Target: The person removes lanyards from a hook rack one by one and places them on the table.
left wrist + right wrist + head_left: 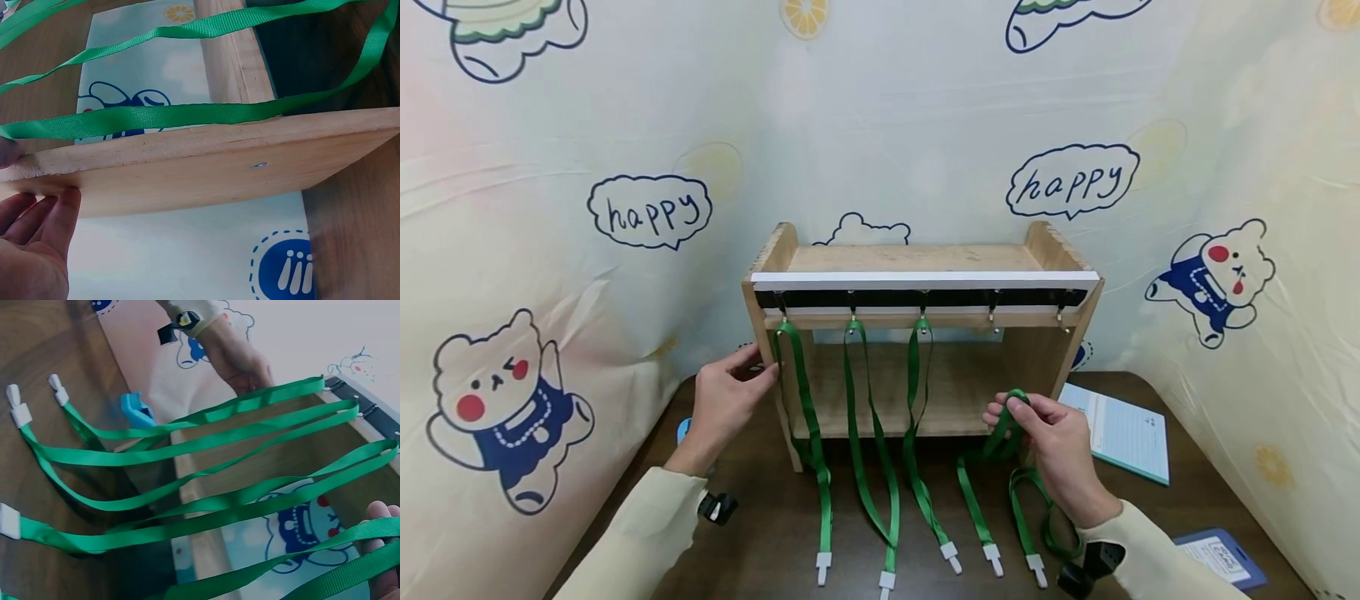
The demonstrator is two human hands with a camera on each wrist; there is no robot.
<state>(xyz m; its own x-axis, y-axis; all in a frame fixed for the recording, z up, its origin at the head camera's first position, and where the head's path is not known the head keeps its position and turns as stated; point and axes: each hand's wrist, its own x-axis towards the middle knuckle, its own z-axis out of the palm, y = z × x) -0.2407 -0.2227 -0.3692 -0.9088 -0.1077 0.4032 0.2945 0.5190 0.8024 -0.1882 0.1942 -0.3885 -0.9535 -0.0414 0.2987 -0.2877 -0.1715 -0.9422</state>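
Pinched in the right hand (pixel 1063 450): a green lanyard (pixel 1004 432), before the wooden rack (pixel 910 258), below two bare hooks (pixel 992 314). Best to open the loop (pixel 1017 394) untwisted, steadying the rack with the left hand (pixel 730 404), clasped on its side panel (pixel 760 329).

left cloud (pixel 650 212): "happy" | right cloud (pixel 1073 181): "happy" | both printed on backdrop (pixel 887 108) | badge card (pixel 1221 557): print too small

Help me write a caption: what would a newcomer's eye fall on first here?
Three bright green ribbon lanyards hang from small metal hooks fronting the pale wooden shelf. The right hand holds another green ribbon lanyard near the shelf's right side. A pale cartoon-print backdrop fills the background.
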